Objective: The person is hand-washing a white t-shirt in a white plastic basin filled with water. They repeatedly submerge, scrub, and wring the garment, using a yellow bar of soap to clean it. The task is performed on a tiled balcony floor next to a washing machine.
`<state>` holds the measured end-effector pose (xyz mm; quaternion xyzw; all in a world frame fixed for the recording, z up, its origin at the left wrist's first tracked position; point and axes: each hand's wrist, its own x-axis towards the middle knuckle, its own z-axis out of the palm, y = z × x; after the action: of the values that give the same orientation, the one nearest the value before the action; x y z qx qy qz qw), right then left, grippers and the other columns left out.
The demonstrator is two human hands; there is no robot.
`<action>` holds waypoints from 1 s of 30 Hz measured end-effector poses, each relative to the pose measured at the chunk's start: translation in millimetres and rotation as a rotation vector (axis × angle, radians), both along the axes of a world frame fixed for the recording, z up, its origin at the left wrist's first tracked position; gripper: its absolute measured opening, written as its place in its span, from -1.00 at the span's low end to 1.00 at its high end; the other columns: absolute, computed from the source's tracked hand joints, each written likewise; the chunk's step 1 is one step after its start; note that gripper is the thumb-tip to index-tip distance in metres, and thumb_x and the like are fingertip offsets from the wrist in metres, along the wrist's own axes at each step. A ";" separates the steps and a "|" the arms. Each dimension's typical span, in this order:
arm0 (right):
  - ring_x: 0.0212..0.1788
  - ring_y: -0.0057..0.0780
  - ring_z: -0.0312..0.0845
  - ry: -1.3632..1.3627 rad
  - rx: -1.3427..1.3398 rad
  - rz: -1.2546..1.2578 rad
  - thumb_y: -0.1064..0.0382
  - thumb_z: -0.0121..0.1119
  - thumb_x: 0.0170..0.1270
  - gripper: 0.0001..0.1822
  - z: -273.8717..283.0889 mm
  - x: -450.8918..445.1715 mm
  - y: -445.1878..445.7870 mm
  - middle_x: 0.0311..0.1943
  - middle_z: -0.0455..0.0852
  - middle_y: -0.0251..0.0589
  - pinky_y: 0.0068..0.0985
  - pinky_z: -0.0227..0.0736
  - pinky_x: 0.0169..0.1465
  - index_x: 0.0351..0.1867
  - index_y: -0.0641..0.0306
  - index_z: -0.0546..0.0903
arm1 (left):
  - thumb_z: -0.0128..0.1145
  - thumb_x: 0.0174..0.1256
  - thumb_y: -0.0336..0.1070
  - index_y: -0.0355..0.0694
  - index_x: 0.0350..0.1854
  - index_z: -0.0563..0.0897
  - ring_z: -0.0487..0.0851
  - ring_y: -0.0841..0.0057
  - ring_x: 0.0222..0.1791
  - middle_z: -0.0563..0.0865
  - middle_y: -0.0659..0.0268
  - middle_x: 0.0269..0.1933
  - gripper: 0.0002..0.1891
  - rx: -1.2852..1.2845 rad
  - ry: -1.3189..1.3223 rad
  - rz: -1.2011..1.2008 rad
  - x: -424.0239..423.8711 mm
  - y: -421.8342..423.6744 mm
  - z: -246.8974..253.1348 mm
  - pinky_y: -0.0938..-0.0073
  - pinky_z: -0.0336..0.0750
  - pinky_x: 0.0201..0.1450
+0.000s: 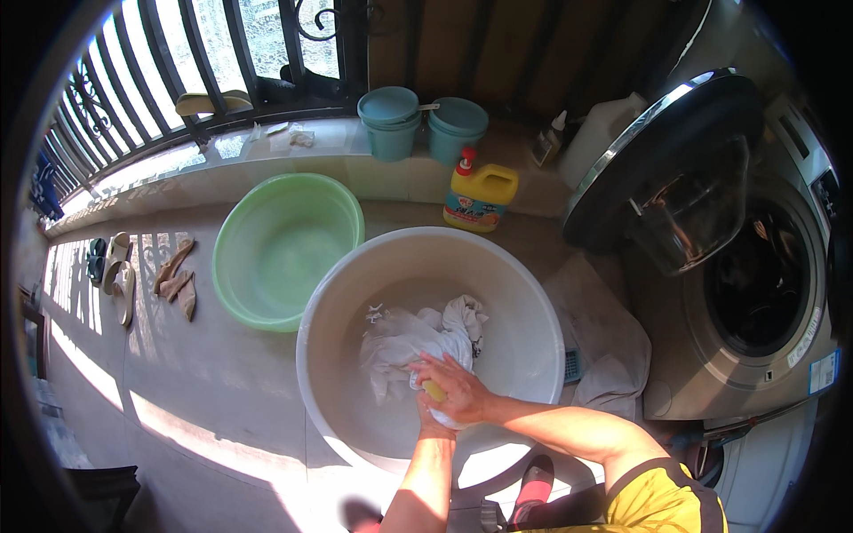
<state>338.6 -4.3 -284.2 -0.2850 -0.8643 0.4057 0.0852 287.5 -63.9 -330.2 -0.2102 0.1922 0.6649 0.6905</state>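
Before me stands a large white plastic tub (533,320), with a wet-looking white garment (420,336) bunched up in its bottom. My right hand (460,393) grips a yellow bar of soap (434,390) and presses it against the cloth. Under it, my left hand (432,412) holds up a gathered part of the same garment; most of its fingers are hidden by the right hand and the fabric. White cloth also shows below the right palm. Both hands are over the tub's near side, inside the rim.
A light green basin (286,253) touches the tub's far left. Behind stand a yellow detergent jug (480,196) with a red pump and two lidded teal buckets (390,130). A front-load washing machine (693,373), door ajar, is at right. Sandals (120,280) and brown cloth (176,283) lie left.
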 end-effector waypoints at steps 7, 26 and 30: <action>0.33 -0.24 0.09 -0.103 -0.072 -0.459 0.08 0.09 0.18 -0.64 -12.1 -1.7 18.3 0.18 0.38 -0.17 -0.09 -0.19 0.35 -0.06 0.20 0.41 | -0.29 0.34 -0.10 -0.18 0.17 0.36 0.40 0.36 0.17 0.47 0.27 0.13 -0.57 -0.006 0.072 -0.025 1.0 -4.7 -8.8 0.32 0.24 0.26; 0.22 -0.08 0.20 0.118 0.338 -0.152 0.05 0.12 0.15 -0.47 -15.7 22.2 -2.6 0.06 0.44 -0.03 -0.21 0.09 0.23 0.09 0.28 0.34 | -0.29 0.30 -0.06 -0.19 0.14 0.39 0.42 0.32 0.16 0.46 0.24 0.15 -0.54 0.124 -0.042 0.085 -20.3 1.1 -3.1 0.30 0.28 0.23; 0.03 -0.09 0.39 0.305 -0.012 -0.723 0.10 0.10 0.16 -0.61 -55.8 5.1 1.4 -0.07 0.53 -0.02 -0.30 0.27 0.09 -0.04 0.24 0.42 | -0.31 0.32 -0.11 -0.19 0.12 0.41 0.45 0.32 0.13 0.48 0.23 0.13 -0.57 0.030 0.024 0.028 -10.3 2.1 -4.3 0.29 0.30 0.21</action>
<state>343.7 -2.9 -340.1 -0.5080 -0.6831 0.3922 0.3485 277.2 -61.8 -334.5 -0.1946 0.1875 0.6795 0.6821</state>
